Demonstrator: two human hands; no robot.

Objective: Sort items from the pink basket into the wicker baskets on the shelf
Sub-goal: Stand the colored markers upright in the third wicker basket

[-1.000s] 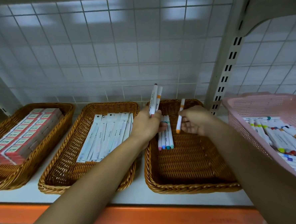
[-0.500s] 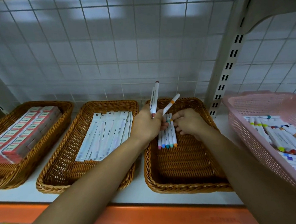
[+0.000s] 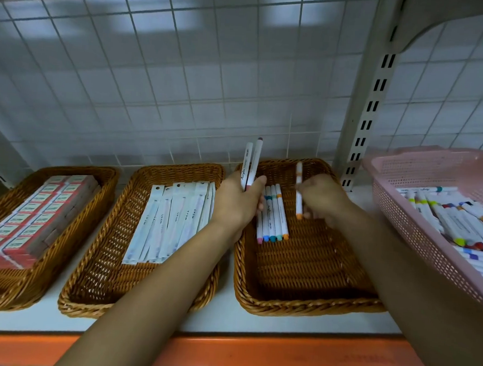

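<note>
1. So, left hand [image 3: 237, 202] is up over the far-left corner of the right wicker basket [image 3: 298, 303], fingers curled around two white markers [image 3: 249, 166] that stick up nearly vertical, side by side and touching.
2. Right hand [image 3: 322, 199] is just beside it over the same basket, pinching one orange marker [image 3: 299, 170]. That one is close to upright too, orange tip pointing down, hanging above the basket floor and not touching it as far as I can see.
3. Down in that basket there's a neat row of five markers [image 3: 272, 218] lying flat against the left wall, all touching, coloured ends toward the camera: pink, blue, blue, teal, orange. The row sits between the two hands, partly under the left one.
4. Pink basket [image 3: 402, 221] is off to the right, past the shelf post [image 3: 366, 105], with a loose heap of more markers [image 3: 453, 221] inside. Can't tell what it's resting on.
5. Middle wicker basket [image 3: 131, 303] has long flat white packets [image 3: 170, 221] lined up.
6. Left wicker basket [image 3: 16, 290] holds red boxes [image 3: 32, 215] packed in rows.
7. All three wicker ones sit side by side on the white shelf [image 3: 226, 315] with its orange front edge [image 3: 280, 355].
</note>
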